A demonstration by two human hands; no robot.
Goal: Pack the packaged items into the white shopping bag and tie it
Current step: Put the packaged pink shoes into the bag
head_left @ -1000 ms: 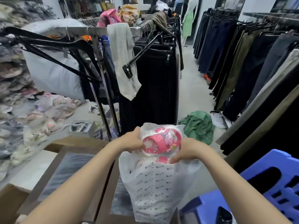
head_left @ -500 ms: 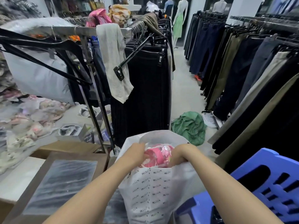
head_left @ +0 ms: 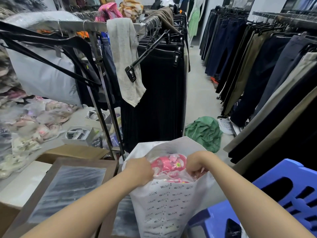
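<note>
A white shopping bag (head_left: 169,206) printed with small dark lettering stands upright low in the middle of the view, its mouth open. Inside the mouth lies a pink packaged item (head_left: 167,164) in clear plastic, mostly below the rim. My left hand (head_left: 139,170) is closed on the bag's left rim, beside the package. My right hand (head_left: 198,163) is curled over the right rim, its fingers tucked into the bag against the package's plastic.
Brown boxes with clear windows (head_left: 66,189) lie to the left. A blue plastic stool (head_left: 267,203) stands at the right. A metal rack of dark clothes (head_left: 159,93) stands just behind the bag. Piles of packaged items (head_left: 34,124) lie far left; a green cloth (head_left: 205,132) is on the floor.
The pink package was held above the bag's mouth and has gone down into it. Both hands followed it down and now sit at the rim.
</note>
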